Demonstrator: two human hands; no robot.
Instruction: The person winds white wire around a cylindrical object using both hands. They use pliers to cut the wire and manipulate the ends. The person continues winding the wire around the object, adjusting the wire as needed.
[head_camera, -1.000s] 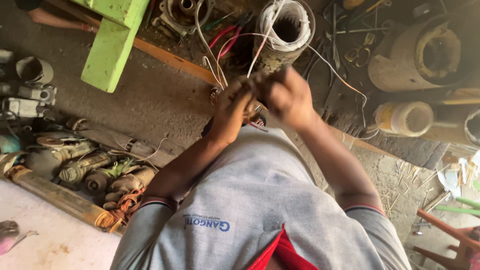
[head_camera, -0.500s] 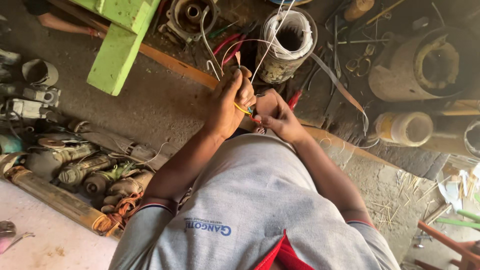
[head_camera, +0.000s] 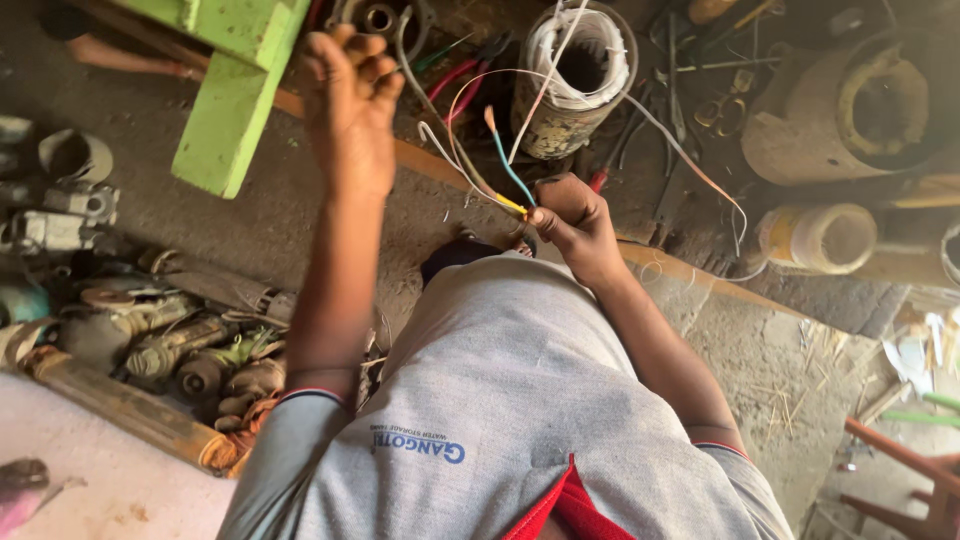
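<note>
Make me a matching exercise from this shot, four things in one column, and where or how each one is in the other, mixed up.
1. left hand
2. right hand
3. wound motor core
4. green wooden piece

A. standing just beyond the wires
B. raised, fingers loosely curled, holding nothing
C. top left, on the ground
D. pinching the bundle of wires

Pairs: 1-B, 2-D, 3-A, 4-C

Right hand (head_camera: 575, 225) at centre, wires (head_camera: 500, 170) pinched in it, fanning up toward wound cylinder (head_camera: 575, 80) behind. Left hand (head_camera: 350, 110) raised to the left, apart from wires, beside plank (head_camera: 230, 100). Motor parts (head_camera: 170, 340) heaped lower left. Can (head_camera: 820, 238) lying far right.
</note>
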